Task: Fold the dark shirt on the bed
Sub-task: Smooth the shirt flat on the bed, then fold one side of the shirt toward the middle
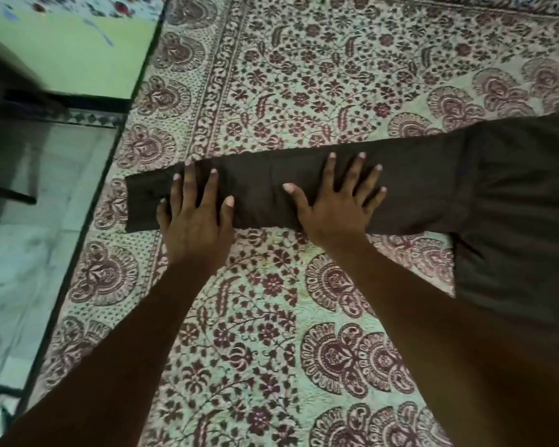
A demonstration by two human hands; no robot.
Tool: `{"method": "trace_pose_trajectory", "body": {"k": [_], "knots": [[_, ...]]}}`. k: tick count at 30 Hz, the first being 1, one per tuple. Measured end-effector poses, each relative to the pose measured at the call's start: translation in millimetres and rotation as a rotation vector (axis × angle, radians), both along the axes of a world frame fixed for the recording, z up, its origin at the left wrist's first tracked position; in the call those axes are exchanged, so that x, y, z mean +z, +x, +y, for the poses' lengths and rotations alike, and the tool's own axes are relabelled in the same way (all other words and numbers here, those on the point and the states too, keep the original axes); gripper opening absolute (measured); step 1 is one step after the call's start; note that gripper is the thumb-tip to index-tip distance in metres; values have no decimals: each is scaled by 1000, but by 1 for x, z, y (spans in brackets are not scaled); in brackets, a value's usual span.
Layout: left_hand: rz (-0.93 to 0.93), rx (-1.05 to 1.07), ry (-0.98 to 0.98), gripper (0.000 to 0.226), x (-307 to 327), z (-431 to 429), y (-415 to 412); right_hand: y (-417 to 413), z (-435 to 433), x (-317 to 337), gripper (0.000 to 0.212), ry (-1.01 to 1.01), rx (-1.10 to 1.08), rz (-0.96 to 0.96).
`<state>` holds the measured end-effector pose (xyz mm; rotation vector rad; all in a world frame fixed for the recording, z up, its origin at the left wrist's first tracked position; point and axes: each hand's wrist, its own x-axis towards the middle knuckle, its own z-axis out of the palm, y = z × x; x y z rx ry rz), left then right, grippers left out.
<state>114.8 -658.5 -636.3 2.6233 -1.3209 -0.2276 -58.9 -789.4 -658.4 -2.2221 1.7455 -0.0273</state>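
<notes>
— Pressing down, are they?
— Yes. Both arms reach forward; the left hand (pixel 196 217) lies palm-down near the cuff end of the sleeve (pixel 271 191), the right hand (pixel 336 201) flat on its middle. Fingers (pixel 357 171) are spread open, gripping nothing.
— And the shirt (pixel 513 204)?
— Flat on the bed (pixel 304 75), its body right of the sleeve, which stretches left toward the bed's edge.

No text, label, brand, number or sign can be read anywhere on the cloth, the bedspread or the floor.
</notes>
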Motion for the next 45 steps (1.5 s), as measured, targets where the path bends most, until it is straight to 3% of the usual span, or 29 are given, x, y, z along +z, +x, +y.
{"method": "trace_pose_trajectory", "body": {"k": [2,6,11,16,21,23,25,28,31,33,36,38,41,45], "knots": [[20,120,3,60,-1,11,18,28,19,0,110,16,44,15],[94,351,-54,68,4,31,49,78,44,-3,101,-12,436,-57],[140,437,-218,65,12,46,71,108,58,-4,108,-32,167,-39],[313,548,-276,60,15,39,92,126,73,1,119,-99,695,-24],[482,557,-322,30,38,24,96,135,73,8,109,-38,682,-35],[675,472,-471,14,54,17,87,139,74,12,97,-24,633,-160],[925,345,-647,3,72,13,74,138,73,20,72,76,513,-441],[1174,301,-840,19,90,6,45,122,69,44,30,346,83,-959],[983,263,-808,31,89,-1,3,87,49,67,19,608,-457,-1325],[840,125,-614,57,81,-8,-38,49,35,86,7,671,-594,-1497],[703,-57,-558,75,69,-25,-100,-14,20,117,21,731,-632,-1779],[611,-61,-503,88,59,-44,-143,-65,10,132,21,730,-661,-1895],[468,-92,-333,104,48,-77,-194,-137,-3,153,3,706,-719,-1961],[218,-164,-131,96,41,-116,-251,-238,-23,171,28,538,-739,-1939]]}}
